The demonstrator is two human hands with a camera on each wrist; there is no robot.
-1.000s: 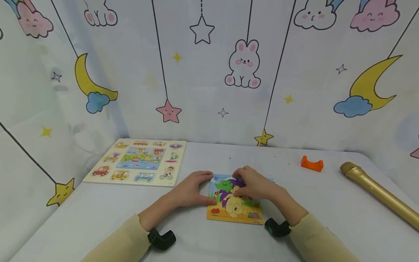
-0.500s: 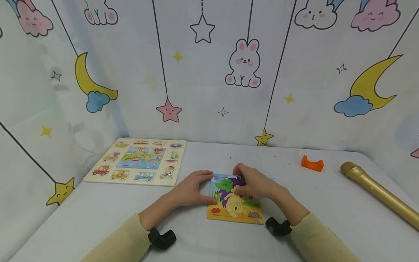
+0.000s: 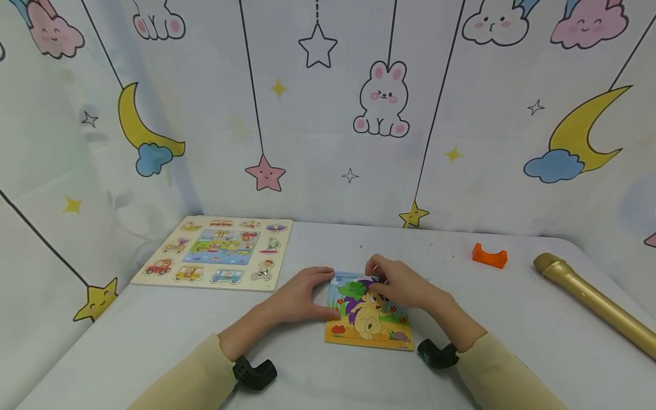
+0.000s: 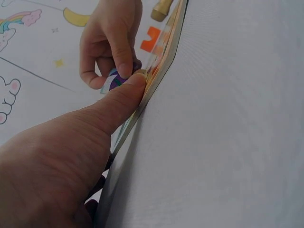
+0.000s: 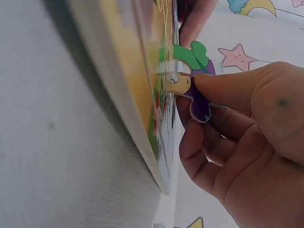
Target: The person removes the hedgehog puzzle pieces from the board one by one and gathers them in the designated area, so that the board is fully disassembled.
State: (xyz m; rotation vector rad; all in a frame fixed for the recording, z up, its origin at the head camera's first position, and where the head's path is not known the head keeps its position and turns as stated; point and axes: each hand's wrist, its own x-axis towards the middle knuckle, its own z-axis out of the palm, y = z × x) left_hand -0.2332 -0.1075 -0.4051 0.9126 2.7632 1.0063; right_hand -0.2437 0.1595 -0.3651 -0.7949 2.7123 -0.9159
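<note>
Purple piece tilted at board, unseated, pinched between right hand's thumb and fingers. Left hand, fingers spread, touches board's left edge. Rest of board looks filled.

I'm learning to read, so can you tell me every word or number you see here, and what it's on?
No text here can be read.
Small animal puzzle: tiny print in its lower right corner, too small to read.
Vehicle board: no readable words.
Gold microphone: no readable words.
</note>
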